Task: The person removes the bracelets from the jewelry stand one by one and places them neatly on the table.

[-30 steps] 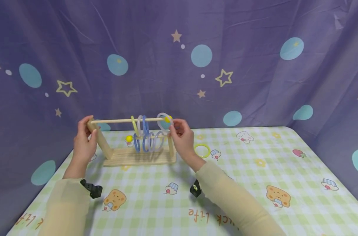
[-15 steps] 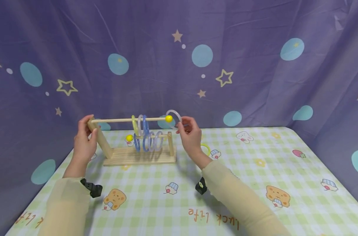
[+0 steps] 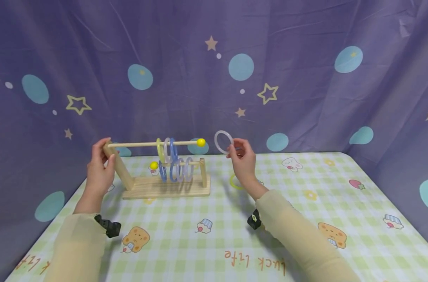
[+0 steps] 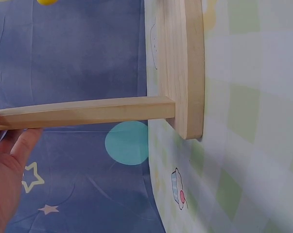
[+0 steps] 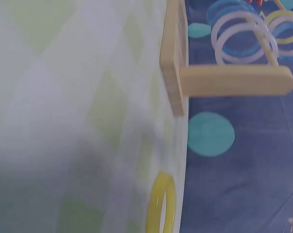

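Note:
In the head view, a wooden rack point(image 3: 147, 188) stands on the table's left half. My left hand point(image 3: 100, 172) grips the top of its tall post point(image 3: 120, 168); the left wrist view shows fingers along the post point(image 4: 88, 111). My right hand point(image 3: 245, 162) pinches a whitish translucent ring point(image 3: 216, 143) in the air, right of the yellow ball point(image 3: 201, 142) tipping the upper rod point(image 3: 136, 144). Yellow, whitish and blue rings hang on that rod. Several blue and whitish rings hang on the lower rod, which comes from the short post point(image 3: 203, 172). The right wrist view hides most of the right hand.
A yellow ring point(image 3: 234, 184) lies on the checked tablecloth point(image 3: 235, 223), partly behind my right wrist. The lower rod ends in another yellow ball point(image 3: 153, 165) on its left. A purple patterned curtain point(image 3: 185, 78) hangs behind the table.
My right hand has drawn the whitish ring rightward off the upper rod, past the yellow ball, and it is now apart from the rack. The left hand has kept its grip on the post.

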The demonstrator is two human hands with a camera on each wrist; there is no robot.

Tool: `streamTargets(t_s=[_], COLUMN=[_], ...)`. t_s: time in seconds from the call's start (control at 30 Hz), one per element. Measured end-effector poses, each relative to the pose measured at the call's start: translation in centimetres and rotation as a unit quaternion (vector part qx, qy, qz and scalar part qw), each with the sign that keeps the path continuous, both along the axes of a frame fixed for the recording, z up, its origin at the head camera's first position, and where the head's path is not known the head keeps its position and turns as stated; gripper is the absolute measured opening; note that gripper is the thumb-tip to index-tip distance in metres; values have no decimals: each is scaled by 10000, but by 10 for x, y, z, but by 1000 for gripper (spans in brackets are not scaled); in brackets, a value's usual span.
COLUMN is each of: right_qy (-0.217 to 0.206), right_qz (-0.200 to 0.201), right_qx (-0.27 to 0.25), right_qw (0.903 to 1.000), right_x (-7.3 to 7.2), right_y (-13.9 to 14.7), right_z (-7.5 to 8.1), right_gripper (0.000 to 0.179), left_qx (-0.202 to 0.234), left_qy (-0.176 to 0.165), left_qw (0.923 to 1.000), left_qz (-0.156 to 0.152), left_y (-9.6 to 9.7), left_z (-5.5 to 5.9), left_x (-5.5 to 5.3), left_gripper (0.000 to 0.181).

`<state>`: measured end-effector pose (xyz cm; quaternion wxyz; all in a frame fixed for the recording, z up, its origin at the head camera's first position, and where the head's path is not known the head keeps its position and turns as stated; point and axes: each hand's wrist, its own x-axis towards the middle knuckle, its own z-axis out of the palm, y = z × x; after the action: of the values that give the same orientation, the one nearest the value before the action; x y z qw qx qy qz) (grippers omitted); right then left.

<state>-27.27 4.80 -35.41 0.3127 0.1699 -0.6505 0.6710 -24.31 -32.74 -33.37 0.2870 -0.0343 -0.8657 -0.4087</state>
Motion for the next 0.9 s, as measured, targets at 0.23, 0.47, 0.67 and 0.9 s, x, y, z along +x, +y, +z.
streamTargets(t_s=[0.23,0.47,0.67,0.9], right_qy=[7,119,338,408], right_qz=[-31,-149,-345,-404], right_qx=[162,644,1223,1817], right_qw=[9999,9977,9913,9817], right_x=[-4,-4,-13,-27], right_y=[25,45,61,85], right_z=[-3,-2,-13,-29], right_gripper=[16,17,18,16], left_qx=[-36,-42,-14,-46], left_qy=[21,0,-110,-85], left_qw=[10000,10000,9999,9999], left_qz=[53,63,101,55], left_y=[1,1,1,1], left_z=[-1,-1,0,1], left_x=[0,0,2,1], left_gripper=[51,51,50,50])
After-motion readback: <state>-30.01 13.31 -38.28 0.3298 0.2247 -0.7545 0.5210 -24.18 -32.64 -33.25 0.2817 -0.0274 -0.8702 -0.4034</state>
